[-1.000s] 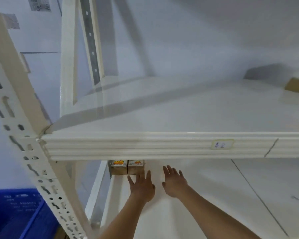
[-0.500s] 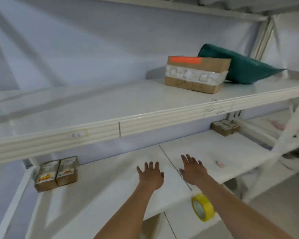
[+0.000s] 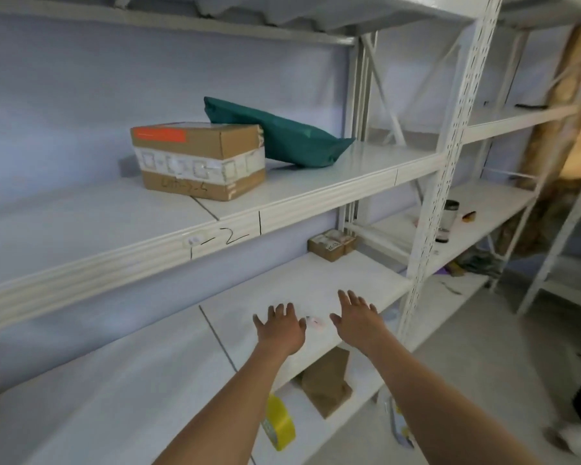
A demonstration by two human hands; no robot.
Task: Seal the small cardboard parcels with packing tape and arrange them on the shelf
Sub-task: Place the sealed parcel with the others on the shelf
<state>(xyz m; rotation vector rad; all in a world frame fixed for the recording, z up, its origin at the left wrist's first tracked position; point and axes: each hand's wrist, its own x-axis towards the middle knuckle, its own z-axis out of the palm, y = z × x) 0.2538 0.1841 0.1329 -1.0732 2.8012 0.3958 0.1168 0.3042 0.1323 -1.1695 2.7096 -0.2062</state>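
My left hand and my right hand reach forward side by side over the front of the middle white shelf, fingers spread, holding nothing. A small cardboard parcel with white labels sits at the back right of that shelf. A brown cardboard parcel lies on the shelf below, under my hands. A yellow roll of packing tape stands on that lower shelf, partly hidden by my left forearm.
A taped cardboard box with an orange label and a green bag sit on the upper shelf. A small pink scrap lies between my hands. A white perforated upright stands to the right; beyond it is another shelf bay holding a cup.
The view has swung right along the shelves, away from the two small boxes at the left end. Both hands stay open and forward; the parcel on the lower shelf has come into sight.
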